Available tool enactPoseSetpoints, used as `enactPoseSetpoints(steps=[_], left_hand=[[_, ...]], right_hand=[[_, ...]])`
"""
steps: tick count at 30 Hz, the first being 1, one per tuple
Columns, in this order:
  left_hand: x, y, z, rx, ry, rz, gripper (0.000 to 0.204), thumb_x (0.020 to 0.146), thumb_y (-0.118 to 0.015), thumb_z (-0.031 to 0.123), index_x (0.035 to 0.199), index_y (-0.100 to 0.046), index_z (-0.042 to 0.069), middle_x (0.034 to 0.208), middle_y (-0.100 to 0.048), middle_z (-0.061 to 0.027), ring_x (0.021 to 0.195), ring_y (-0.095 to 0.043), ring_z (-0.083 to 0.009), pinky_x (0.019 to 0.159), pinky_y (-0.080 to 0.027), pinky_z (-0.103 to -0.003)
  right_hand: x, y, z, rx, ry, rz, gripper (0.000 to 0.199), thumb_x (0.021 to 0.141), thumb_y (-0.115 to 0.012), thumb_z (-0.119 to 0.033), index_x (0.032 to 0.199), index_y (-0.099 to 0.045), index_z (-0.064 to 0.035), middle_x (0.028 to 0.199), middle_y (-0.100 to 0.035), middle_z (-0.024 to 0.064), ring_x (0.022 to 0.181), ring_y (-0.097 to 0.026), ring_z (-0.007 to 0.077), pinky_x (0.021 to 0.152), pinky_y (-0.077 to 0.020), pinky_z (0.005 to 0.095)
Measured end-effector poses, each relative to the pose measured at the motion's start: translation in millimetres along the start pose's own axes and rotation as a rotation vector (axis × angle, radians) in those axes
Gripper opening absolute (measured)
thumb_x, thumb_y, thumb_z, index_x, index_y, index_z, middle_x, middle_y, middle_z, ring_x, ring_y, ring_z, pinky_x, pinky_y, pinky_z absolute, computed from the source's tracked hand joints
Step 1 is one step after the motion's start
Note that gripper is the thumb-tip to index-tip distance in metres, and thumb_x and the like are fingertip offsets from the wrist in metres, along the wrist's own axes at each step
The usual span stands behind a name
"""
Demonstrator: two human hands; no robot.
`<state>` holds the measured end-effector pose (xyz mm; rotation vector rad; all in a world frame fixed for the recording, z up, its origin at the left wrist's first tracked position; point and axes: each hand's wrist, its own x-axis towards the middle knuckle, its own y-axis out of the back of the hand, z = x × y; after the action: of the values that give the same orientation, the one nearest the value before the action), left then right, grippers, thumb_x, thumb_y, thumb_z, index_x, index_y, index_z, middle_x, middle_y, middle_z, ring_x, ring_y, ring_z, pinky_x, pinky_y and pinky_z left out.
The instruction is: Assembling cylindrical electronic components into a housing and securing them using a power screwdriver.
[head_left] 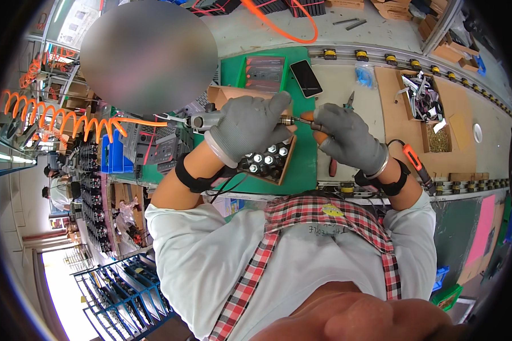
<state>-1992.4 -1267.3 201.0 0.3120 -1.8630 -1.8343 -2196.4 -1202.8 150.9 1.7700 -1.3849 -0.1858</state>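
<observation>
My left hand (246,126), in a grey glove, is closed round a grey air tool (205,121). The tool lies level, and its metal tip (287,120) points right. My right hand (351,139), gloved with bare fingertips, is closed on a thin metal piece (306,120) at that tip. Fingers cover much of this piece, so its kind is unclear. Beneath my left hand, a cardboard box (289,162) holds several black parts with silver hexagonal ends (264,158).
An orange coiled hose (85,118) hangs at the left. A phone (306,78), pliers (350,101) and a red-handled tool (332,167) lie on the bench. At right are an orange-and-black tool (416,162), a box of metal pieces (421,98) and a roller rail (463,81).
</observation>
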Motion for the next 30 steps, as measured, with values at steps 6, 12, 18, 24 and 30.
enactPoseSetpoints(steps=[6,12,18,24,30], left_hand=[[-48.7,4.3,-34.7,0.004,-0.058,-0.011,0.048,0.065,-0.068,0.035,0.093,-0.041,0.007,0.059,-0.053,-0.0028,0.053,-0.056,-0.0215,0.045,-0.041,-0.032],[-78.1,21.2,-62.2,0.015,-0.082,-0.084,0.039,0.069,-0.062,0.041,0.083,-0.045,0.009,0.058,-0.053,-0.0045,0.053,-0.057,-0.0219,0.044,-0.041,-0.033],[-89.9,36.8,-80.1,0.042,-0.146,-0.073,0.036,0.07,-0.059,0.043,0.08,-0.049,0.009,0.059,-0.054,-0.0039,0.053,-0.056,-0.0216,0.046,-0.042,-0.034],[-90.8,35.5,-83.0,0.016,-0.082,-0.37,0.03,0.07,-0.059,0.034,0.084,-0.052,0.008,0.068,-0.056,-0.0061,0.061,-0.058,-0.0216,0.051,-0.044,-0.035],[-98.7,13.4,-55.7,0.07,-0.036,-0.373,0.016,0.072,-0.055,0.022,0.084,-0.055,0.011,0.07,-0.058,-0.0062,0.063,-0.059,-0.0218,0.054,-0.046,-0.034]], right_hand=[[16.0,-42.5,-43.0,0.077,0.0,0.086,0.035,0.066,-0.054,-0.008,0.1,-0.05,-0.0068,0.079,-0.051,0.0097,0.072,-0.052,0.0293,0.06,-0.0418,0.037],[43.2,-61.4,-81.5,0.075,-0.108,0.005,0.033,0.069,-0.055,-0.01,0.102,-0.049,-0.005,0.084,-0.052,0.0119,0.074,-0.053,0.0309,0.061,-0.0433,0.0366],[72.7,-94.8,-87.0,0.247,-0.192,-0.017,0.046,0.073,-0.055,-0.011,0.113,-0.036,-0.0024,0.096,-0.052,0.0148,0.085,-0.056,0.0257,0.071,-0.0469,0.0342],[61.6,-117.2,-76.8,0.44,-0.175,0.078,0.048,0.074,-0.054,-0.006,0.116,-0.031,-0.0031,0.098,-0.052,0.0117,0.082,-0.055,0.0197,0.07,-0.0467,0.0321],[47.6,-117.3,-57.2,0.631,-0.474,-0.33,0.043,0.072,-0.056,-0.009,0.111,-0.038,-0.0043,0.091,-0.053,0.0107,0.084,-0.056,0.0183,0.071,-0.0445,0.0291]])
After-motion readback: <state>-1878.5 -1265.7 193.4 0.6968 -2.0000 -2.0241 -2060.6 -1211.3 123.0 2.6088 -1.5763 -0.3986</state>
